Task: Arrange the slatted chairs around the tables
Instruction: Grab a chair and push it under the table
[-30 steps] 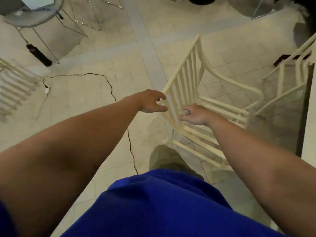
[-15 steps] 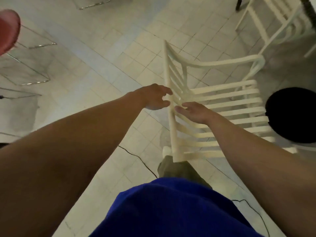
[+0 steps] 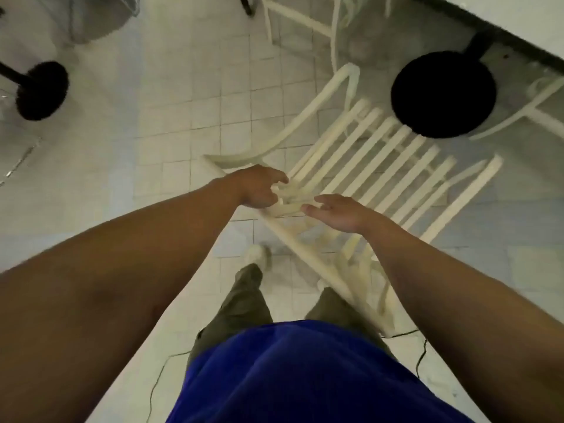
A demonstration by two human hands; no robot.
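A cream slatted chair [image 3: 375, 154] stands on the tiled floor right in front of me, its seat slats running toward a table's round black base [image 3: 442, 93]. My left hand [image 3: 259, 187] is closed around the chair's top back rail. My right hand [image 3: 338, 212] lies over the same rail just to the right, fingers stretched out and apart, palm down; whether it touches the rail is unclear. The white tabletop edge [image 3: 503, 29] runs across the upper right corner.
A second cream slatted chair [image 3: 305, 22] stands at the top centre and part of a third [image 3: 537, 111] at the right edge. Another black pedestal base [image 3: 41, 90] sits at the left. A thin black cable [image 3: 421, 355] lies on the floor near my feet.
The view has swung right and the chair has turned, its seat now pointing at the black table base. My right hand has opened out flat over the rail; my left still grips it.
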